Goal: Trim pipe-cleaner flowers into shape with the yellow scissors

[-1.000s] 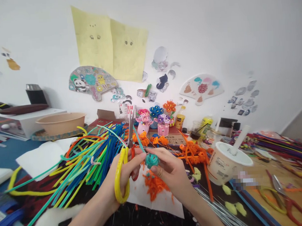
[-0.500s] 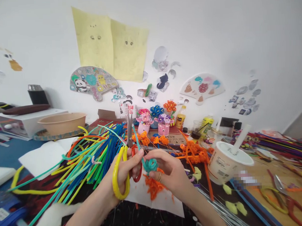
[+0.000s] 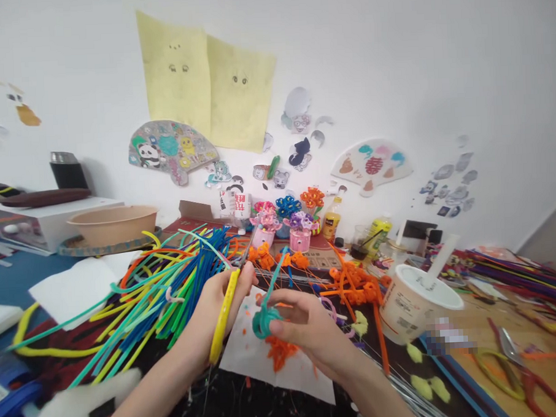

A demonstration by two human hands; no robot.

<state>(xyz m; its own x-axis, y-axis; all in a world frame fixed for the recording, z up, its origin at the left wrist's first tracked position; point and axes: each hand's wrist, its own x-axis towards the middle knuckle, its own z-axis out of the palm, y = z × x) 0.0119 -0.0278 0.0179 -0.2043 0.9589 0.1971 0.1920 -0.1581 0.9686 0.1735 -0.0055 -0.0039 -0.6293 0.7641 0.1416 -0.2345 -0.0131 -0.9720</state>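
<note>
My left hand is closed round a pair of scissors with a yellow handle. They are turned nearly edge-on, and the blades point up and away. My right hand pinches a coiled teal pipe cleaner between thumb and fingers. One loose end of it sticks upward. Below the hands lies a white sheet of paper, with orange fuzzy clippings heaped on it. Scissors and coil are apart.
A bundle of coloured pipe cleaners spreads out at left. Orange pipe-cleaner pieces lie right of centre, near a white lidded cup. Another pair of scissors rests at far right. Small flower pots stand at the back.
The scissors have turned from upright to nearly edge-on, leaning right. The coil has moved down and slightly left and been turned, its loose end now clear of my left hand.
</note>
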